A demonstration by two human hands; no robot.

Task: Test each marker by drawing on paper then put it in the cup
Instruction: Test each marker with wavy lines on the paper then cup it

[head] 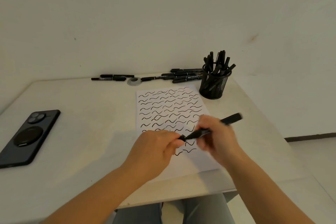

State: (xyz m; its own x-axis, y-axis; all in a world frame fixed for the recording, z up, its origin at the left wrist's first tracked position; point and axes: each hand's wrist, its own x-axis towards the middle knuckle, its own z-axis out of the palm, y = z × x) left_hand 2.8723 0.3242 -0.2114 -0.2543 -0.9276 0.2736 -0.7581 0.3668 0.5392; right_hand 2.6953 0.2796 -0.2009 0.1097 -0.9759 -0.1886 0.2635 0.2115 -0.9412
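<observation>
My right hand grips a black marker by its barrel, its far end pointing up and right. My left hand pinches the marker's cap at the near end; cap and barrel meet there. Both hands hover over the lower part of a white paper covered in rows of black wavy strokes. A black mesh cup with several markers stands at the paper's far right corner. Loose black markers lie along the table's back edge, and two more markers lie further left.
A dark phone lies face down on the white table at the left. A grey round cable grommet sits near the back edge. The table's right edge runs close beside the cup, and a wall rises behind.
</observation>
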